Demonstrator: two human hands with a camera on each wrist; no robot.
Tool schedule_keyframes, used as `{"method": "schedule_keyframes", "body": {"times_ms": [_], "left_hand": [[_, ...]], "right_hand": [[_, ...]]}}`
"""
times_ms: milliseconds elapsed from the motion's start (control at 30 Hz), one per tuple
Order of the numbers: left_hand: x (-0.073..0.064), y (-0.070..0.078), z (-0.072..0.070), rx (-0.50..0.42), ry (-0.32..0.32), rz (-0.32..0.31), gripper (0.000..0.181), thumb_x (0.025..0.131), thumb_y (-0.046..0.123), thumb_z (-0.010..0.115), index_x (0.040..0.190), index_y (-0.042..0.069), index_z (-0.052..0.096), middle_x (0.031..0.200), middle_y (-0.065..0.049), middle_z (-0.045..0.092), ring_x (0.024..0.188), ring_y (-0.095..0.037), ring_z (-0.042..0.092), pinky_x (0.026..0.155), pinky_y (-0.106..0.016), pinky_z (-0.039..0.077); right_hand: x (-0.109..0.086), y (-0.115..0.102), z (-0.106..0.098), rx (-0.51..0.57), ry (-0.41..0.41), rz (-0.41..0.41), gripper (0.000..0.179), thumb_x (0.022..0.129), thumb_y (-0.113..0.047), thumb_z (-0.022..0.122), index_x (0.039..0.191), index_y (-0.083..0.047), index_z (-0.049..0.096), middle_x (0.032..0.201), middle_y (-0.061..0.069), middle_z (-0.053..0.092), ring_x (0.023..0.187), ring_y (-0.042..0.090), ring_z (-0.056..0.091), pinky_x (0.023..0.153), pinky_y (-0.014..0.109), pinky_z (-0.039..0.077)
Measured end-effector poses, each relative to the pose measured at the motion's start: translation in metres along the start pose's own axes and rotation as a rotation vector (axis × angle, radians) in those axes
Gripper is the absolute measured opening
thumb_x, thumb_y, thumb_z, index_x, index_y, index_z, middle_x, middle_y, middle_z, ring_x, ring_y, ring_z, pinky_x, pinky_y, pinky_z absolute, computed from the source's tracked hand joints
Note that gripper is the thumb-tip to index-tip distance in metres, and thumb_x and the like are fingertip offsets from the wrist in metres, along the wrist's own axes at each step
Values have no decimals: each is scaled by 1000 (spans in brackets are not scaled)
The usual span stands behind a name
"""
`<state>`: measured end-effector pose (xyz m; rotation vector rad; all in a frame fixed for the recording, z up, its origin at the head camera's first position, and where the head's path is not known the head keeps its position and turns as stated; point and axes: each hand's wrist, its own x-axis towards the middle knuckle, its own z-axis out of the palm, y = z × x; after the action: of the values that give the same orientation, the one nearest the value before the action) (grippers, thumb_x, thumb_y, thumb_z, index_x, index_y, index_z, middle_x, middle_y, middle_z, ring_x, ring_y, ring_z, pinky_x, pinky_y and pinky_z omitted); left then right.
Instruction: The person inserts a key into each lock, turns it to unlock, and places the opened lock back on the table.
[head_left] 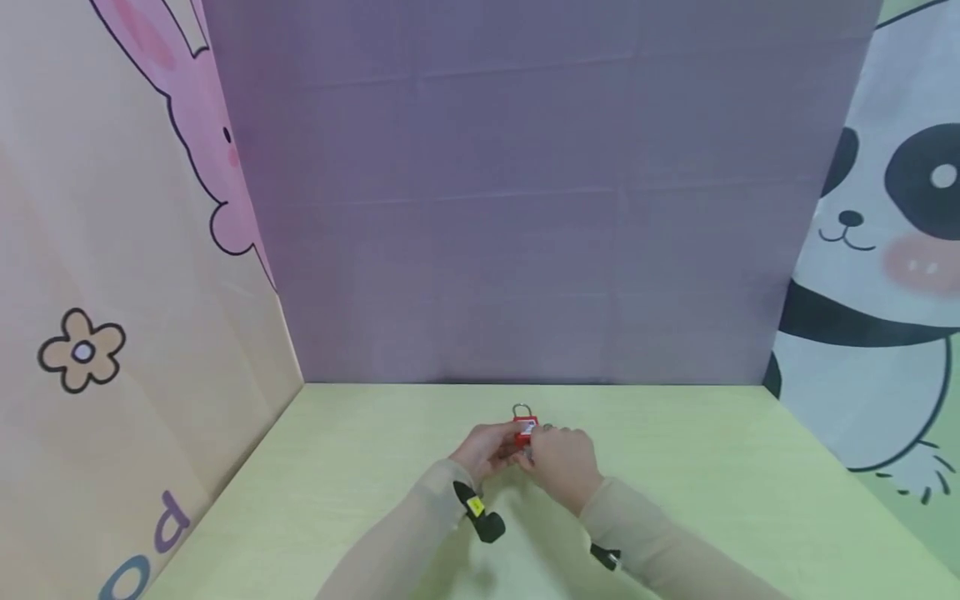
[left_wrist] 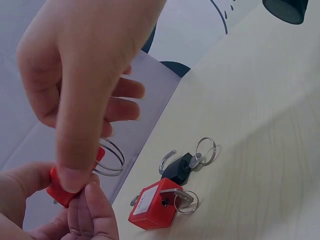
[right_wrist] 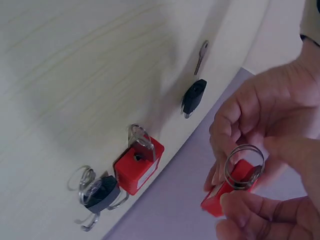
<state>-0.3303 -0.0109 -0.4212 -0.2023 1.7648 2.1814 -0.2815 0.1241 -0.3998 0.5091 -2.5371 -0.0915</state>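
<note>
A red padlock (head_left: 526, 427) with its shackle up is between my two hands above the table. My left hand (head_left: 491, 447) grips its body from the side. Fingers of my right hand (head_left: 564, 467) are curled at its other side. In the left wrist view, the right thumb lies across the red body (left_wrist: 59, 196). The right wrist view shows a key (right_wrist: 256, 173) with a double wire ring (right_wrist: 235, 180) at the lock's underside, between the right hand's fingertips. That thumb hides part of the lock.
On the table lie a second red padlock (right_wrist: 134, 172) and a black padlock (right_wrist: 102, 194) with its shackle open, both with keys and rings. Another black padlock (right_wrist: 194, 96) lies farther along, beside a loose key (right_wrist: 201, 56). A purple backdrop (head_left: 525, 208) stands behind.
</note>
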Motion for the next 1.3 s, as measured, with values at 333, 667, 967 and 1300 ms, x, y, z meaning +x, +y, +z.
{"method": "schedule_keyframes", "body": {"times_ms": [333, 667, 967, 1300], "left_hand": [[2, -5, 3, -16, 7, 16, 26, 83, 12, 74, 105, -1, 70, 84, -6, 72, 70, -12, 64, 68, -20, 55], [0, -4, 3, -25, 5, 15, 27, 86, 15, 72, 108, -1, 69, 80, -4, 70, 69, -10, 62, 65, -18, 53], [-1, 2, -1, 21, 12, 18, 29, 85, 20, 73, 107, 2, 70, 88, -5, 71, 74, -12, 60, 67, -18, 51], [-1, 2, -3, -30, -4, 26, 32, 86, 18, 72, 111, -1, 68, 81, -2, 70, 70, -9, 60, 65, -16, 51]], "right_hand": [[3, -15, -3, -6, -109, 123, 37, 80, -34, 75, 61, -8, 58, 54, 2, 45, 44, 13, 43, 38, 29, 42], [10, -7, -9, 330, -334, 241, 26, 87, -22, 63, 65, -9, 58, 61, 2, 56, 52, 15, 52, 46, 30, 45], [8, 6, -1, 937, -426, 450, 21, 91, -9, 51, 76, -3, 64, 64, 2, 64, 56, 11, 56, 48, 25, 46], [10, 10, -6, 899, -455, 376, 29, 96, -17, 53, 75, -5, 67, 62, 3, 63, 53, 10, 54, 46, 23, 42]]}}
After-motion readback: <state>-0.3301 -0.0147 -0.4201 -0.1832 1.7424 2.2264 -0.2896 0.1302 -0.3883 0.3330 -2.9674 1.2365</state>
